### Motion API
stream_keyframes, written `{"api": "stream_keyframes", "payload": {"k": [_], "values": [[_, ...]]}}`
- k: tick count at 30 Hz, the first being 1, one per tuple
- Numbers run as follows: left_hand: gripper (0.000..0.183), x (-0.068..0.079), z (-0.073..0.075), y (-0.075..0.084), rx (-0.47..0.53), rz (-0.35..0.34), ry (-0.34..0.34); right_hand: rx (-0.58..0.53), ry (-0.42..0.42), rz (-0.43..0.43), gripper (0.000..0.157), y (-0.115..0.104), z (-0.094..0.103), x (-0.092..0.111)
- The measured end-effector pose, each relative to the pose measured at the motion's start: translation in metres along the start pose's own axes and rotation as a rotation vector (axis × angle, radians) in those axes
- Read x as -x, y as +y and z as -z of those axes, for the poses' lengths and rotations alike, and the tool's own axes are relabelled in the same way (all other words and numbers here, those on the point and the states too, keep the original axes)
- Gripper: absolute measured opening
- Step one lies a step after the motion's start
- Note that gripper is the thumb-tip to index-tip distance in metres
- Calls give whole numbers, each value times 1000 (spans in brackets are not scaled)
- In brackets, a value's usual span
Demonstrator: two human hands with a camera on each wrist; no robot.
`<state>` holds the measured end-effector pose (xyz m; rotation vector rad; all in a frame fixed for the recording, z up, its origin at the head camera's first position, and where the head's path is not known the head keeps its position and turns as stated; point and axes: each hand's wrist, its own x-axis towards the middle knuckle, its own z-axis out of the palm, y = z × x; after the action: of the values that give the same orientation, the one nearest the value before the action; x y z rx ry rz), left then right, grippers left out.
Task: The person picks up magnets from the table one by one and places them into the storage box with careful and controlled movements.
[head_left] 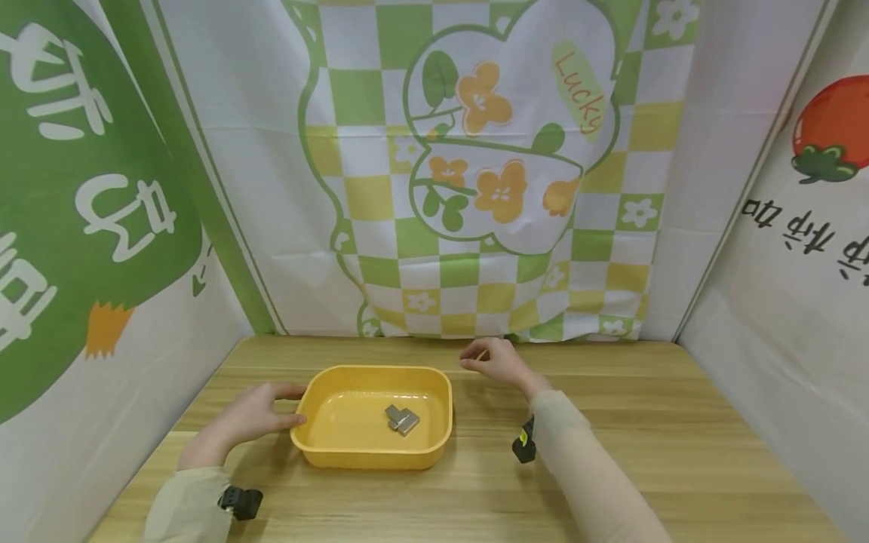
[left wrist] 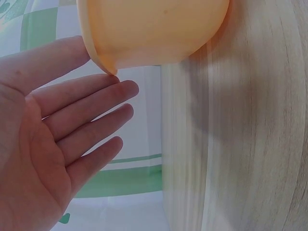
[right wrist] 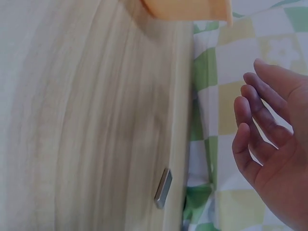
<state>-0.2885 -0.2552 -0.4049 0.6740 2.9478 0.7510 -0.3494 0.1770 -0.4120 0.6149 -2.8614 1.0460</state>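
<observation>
A yellow plastic basin (head_left: 372, 458) sits on the wooden table. Inside it, right of the middle, lie small flat grey metal pieces (head_left: 403, 421), grouped together. My left hand (head_left: 254, 415) is at the basin's left rim, fingers extended. In the left wrist view, the left thumb and index fingertips (left wrist: 79, 45) are right at the rim, with the other fingers spread apart. To the right of the basin, above the table's back part, my right hand (head_left: 501, 365) has loosely bent fingers and nothing in them. A flat metal bar (right wrist: 163, 188) lies on the table in the right wrist view.
The wooden table (head_left: 611, 437) ends at a hanging cloth (head_left: 475, 279) with green and yellow checks along the back. Printed panels (head_left: 815, 317) stand at both sides. Each sleeve carries a small black wrist camera (head_left: 242, 502).
</observation>
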Motion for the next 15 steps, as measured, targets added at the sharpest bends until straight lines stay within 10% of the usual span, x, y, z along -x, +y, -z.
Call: {"api": "stream_keyframes", "payload": {"k": [15], "values": [[59,-1,2,1,8,9,-15,-28,57,-27,16,27,4,12]]}}
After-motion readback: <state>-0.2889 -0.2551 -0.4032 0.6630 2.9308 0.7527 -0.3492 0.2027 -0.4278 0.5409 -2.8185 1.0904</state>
